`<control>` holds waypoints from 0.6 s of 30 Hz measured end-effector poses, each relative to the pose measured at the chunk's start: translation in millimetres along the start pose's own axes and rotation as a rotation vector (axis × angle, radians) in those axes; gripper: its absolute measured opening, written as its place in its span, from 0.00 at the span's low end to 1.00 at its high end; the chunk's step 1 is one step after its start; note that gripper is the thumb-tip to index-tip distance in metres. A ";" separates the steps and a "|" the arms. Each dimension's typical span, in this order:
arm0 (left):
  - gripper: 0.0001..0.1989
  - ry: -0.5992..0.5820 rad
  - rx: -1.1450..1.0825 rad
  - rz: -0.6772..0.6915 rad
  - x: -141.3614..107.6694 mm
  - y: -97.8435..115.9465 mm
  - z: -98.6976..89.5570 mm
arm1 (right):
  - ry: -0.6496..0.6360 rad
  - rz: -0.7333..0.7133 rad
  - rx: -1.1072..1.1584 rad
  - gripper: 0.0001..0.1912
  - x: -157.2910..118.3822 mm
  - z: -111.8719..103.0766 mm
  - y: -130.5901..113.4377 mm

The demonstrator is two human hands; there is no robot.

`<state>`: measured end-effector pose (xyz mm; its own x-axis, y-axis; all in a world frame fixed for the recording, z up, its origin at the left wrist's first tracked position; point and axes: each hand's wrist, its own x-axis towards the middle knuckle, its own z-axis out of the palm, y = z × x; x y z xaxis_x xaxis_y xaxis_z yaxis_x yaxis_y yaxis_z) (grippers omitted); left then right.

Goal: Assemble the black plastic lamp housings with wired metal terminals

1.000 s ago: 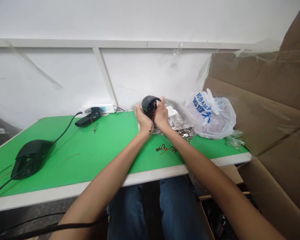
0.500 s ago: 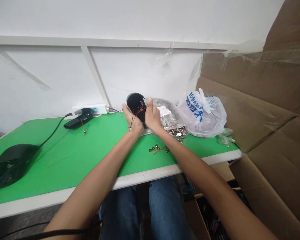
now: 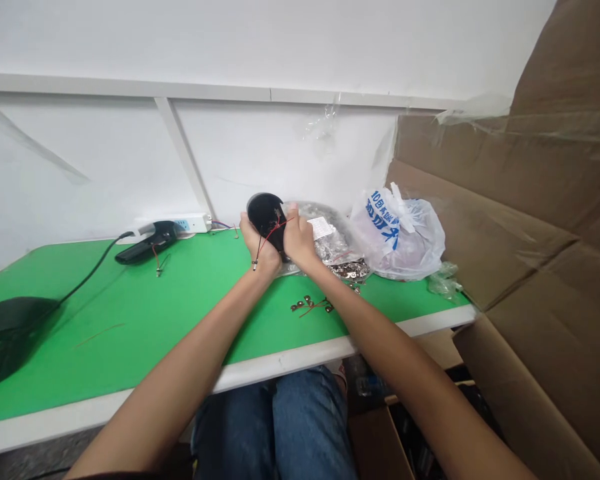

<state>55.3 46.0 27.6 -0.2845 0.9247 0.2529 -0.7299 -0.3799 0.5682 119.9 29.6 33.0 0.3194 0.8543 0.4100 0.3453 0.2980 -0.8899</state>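
Observation:
A black rounded plastic shell sits between my left hand and my right hand, held up above the green tabletop. Both hands grip it, and my fingers hide its lower part. Thin red and black wires run across its face, and one hangs below my left hand, ending in a small metal terminal. Just past my right hand lies a clear bag of metal parts. Small brass terminals with red wire lie on the green surface below it.
A white power strip and a corded black tool stand at the wall. A second corded black housing lies at the table's left edge. A white printed plastic bag stands right, against a large cardboard sheet.
The view has swung so that everything sits further left and lower. The black shell has turned in my hands, showing its wired face more, and both hands still hold it.

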 end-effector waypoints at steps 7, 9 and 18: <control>0.23 0.022 -0.040 0.052 -3.4 6.2 7.8 | 0.003 0.017 -0.011 0.34 -2.8 -1.5 -3.6; 0.22 0.023 -0.032 0.055 -4.5 8.2 9.4 | 0.018 0.026 -0.004 0.34 -3.5 -1.1 -3.9; 0.21 0.023 -0.024 0.047 -2.7 5.7 3.5 | 0.047 0.011 -0.008 0.37 -4.9 3.7 -0.7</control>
<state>54.1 41.3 32.9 -0.3329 0.9063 0.2604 -0.7301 -0.4225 0.5371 114.8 26.8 30.9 0.3643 0.8364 0.4095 0.3486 0.2853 -0.8928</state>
